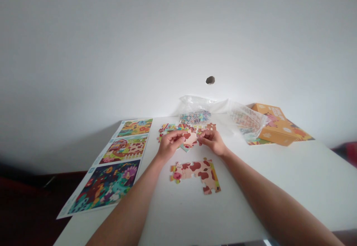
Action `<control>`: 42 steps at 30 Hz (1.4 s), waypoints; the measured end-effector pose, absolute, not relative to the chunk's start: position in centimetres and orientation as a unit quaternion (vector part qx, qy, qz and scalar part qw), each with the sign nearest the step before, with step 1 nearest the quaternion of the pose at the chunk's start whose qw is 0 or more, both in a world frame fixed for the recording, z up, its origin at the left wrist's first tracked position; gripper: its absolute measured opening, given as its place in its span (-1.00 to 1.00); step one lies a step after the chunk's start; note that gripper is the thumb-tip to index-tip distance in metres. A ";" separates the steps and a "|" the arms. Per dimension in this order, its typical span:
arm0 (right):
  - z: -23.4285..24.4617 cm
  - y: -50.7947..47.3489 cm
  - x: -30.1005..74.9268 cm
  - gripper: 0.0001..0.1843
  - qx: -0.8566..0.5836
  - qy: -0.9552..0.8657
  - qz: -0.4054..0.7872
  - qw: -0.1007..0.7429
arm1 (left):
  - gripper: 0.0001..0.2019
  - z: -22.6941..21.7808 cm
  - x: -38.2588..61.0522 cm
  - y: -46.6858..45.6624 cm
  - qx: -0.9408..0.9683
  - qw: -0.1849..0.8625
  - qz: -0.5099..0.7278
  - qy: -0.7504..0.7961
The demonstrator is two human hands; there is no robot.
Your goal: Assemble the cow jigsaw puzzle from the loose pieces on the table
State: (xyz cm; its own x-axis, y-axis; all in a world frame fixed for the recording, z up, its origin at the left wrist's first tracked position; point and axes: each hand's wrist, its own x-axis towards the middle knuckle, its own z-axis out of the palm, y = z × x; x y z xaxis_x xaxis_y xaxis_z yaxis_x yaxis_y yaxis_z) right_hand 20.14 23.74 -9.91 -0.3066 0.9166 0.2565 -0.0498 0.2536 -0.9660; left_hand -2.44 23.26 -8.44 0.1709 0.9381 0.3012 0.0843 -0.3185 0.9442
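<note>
My left hand [169, 145] and my right hand [213, 141] meet above the white table, pinching a cream and brown cow-pattern jigsaw piece [190, 140] between their fingertips. Just below my hands lies a partly joined cow jigsaw [195, 175] with brown patches and a pink snout, touched by neither hand. Beyond my fingers sits a loose spread of colourful jigsaw pieces [178, 128], partly hidden by my hands.
Printed farm-scene picture sheets [111, 168] lie along the white table's [279, 171] left side. Clear plastic bags [195, 114] holding pieces stand at the back, and an orange puzzle box [279, 125] lies back right. The table's edge runs along the left and right.
</note>
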 end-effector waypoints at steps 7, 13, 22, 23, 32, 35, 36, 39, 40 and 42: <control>-10.0 23.7 20.2 -0.61 -0.345 -0.640 0.494 0.477 | -0.69 -8.6 -2.5 23.4 0.638 0.423 0.505 0.400; -10.0 23.7 20.3 -0.59 -0.349 -0.651 0.481 0.473 | -0.69 -8.7 -2.5 23.4 0.639 0.422 0.504 0.400; -9.9 23.2 20.2 -0.60 -0.390 -0.659 0.397 0.506 | -0.70 -7.9 -2.3 23.1 0.636 0.421 0.503 0.406; -9.9 23.0 20.4 -0.57 -0.399 -0.661 0.380 0.510 | -0.70 -7.8 -2.2 23.0 0.639 0.418 0.501 0.407; -7.8 18.8 23.0 -0.13 -0.396 -0.793 0.140 0.441 | -0.71 -8.1 -2.0 23.0 0.663 0.422 0.476 0.395; -7.2 18.1 22.8 -0.15 -0.386 -0.799 0.109 0.448 | -0.70 -7.9 -1.9 22.7 0.683 0.432 0.447 0.382; -7.1 18.1 22.6 -0.16 -0.376 -0.809 0.109 0.438 | -0.71 -7.8 -2.0 22.6 0.691 0.432 0.438 0.380; -7.3 18.2 22.2 -0.24 -0.354 -0.834 0.119 0.406 | -0.73 -7.4 -2.1 22.4 0.708 0.432 0.411 0.378; -7.4 18.3 22.1 -0.28 -0.352 -0.837 0.118 0.402 | -0.73 -7.3 -2.1 22.4 0.709 0.434 0.405 0.380; -7.5 18.2 22.1 -0.33 -0.352 -0.837 0.113 0.403 | -0.73 -7.3 -2.2 22.3 0.710 0.437 0.396 0.385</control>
